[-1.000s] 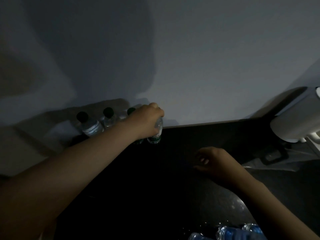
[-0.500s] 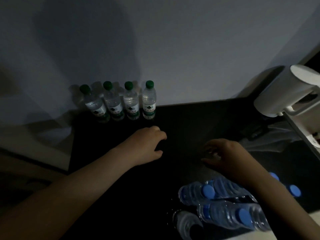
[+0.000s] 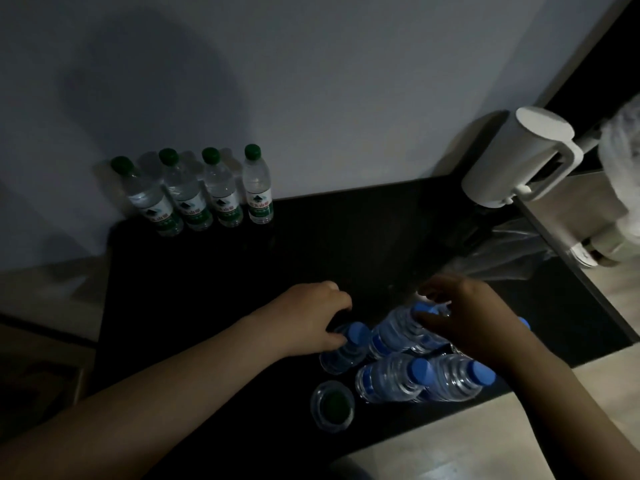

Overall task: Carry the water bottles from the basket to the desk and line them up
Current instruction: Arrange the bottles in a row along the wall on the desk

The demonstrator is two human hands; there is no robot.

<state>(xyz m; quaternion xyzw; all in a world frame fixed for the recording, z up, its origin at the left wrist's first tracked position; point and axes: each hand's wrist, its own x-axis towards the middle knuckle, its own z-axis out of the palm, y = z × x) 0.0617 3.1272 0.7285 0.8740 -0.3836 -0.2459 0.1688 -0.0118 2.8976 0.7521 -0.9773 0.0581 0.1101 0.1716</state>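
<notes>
**A:** Where are the bottles?

**B:** Four green-capped bottles point(image 3: 204, 192) stand upright in a row at the far left corner of the dark desk point(image 3: 346, 237). They are against the wall point(image 3: 346, 81), each just beside the next.

**A:** And the others?

**B:** A cluster of blue-capped bottles point(image 3: 415, 379) sits packed together at the near edge, caps tipped toward the camera. One lone green-capped bottle point(image 3: 332, 407) is just left of them, seen from above. Whether a basket holds them I cannot tell, because it is too dark there.

**A:** What are the hands doing?

**B:** The left hand point(image 3: 311, 320) grasps the leftmost blue bottle point(image 3: 343, 355), with fingers and thumb curled round its neck beside the cap. The right hand point(image 3: 467, 317) is arched over the second blue bottle point(image 3: 394, 332) — thumb on one side of the cap, fingers on the other, clasping it.

**A:** Anything else on the desk?

**B:** A white jug point(image 3: 523, 157) with a handle is at the far right end. A clear plastic bag point(image 3: 512, 254) lies crumpled near it — well apart from the green row.
</notes>
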